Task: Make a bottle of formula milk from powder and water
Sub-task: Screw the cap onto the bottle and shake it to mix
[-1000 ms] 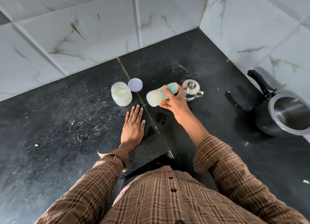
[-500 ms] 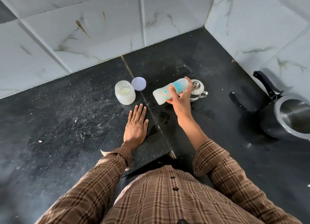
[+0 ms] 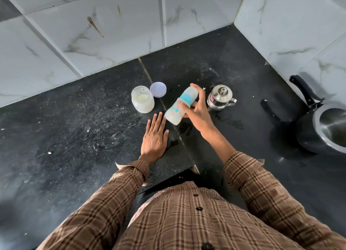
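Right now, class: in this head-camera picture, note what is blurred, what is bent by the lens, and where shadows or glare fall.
Head view: bottle and right hand slightly motion-blurred; wall tile lines bowed by the wide-angle lens; pan throws a dark shadow leftward; soft glare on the kettle.

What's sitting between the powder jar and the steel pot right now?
In the head view, the baby bottle, tilted in the right hand, lies between the powder jar and steel pot.
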